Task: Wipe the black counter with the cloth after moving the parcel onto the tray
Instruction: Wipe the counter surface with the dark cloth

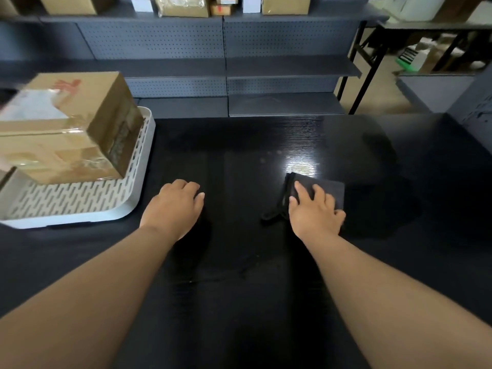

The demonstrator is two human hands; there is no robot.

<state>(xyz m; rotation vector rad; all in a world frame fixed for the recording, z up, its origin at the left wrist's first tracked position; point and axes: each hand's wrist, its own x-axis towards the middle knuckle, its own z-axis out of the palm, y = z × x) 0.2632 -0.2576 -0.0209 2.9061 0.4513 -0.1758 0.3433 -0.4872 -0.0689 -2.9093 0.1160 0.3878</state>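
Observation:
The brown cardboard parcel (64,126) rests tilted in the white slotted tray (80,203) at the left of the black counter (239,288). A dark grey folded cloth (319,187) lies on the counter right of centre. My right hand (314,209) presses flat on the cloth, fingers spread over it. My left hand (175,206) rests palm down on the bare counter just right of the tray, fingers loosely curled, holding nothing.
Grey pegboard shelving (223,67) stands behind the counter, with cardboard boxes (183,5) on its top shelf. A black-legged table (372,49) is at the back right. A bright light reflection (300,166) shows on the counter above the cloth.

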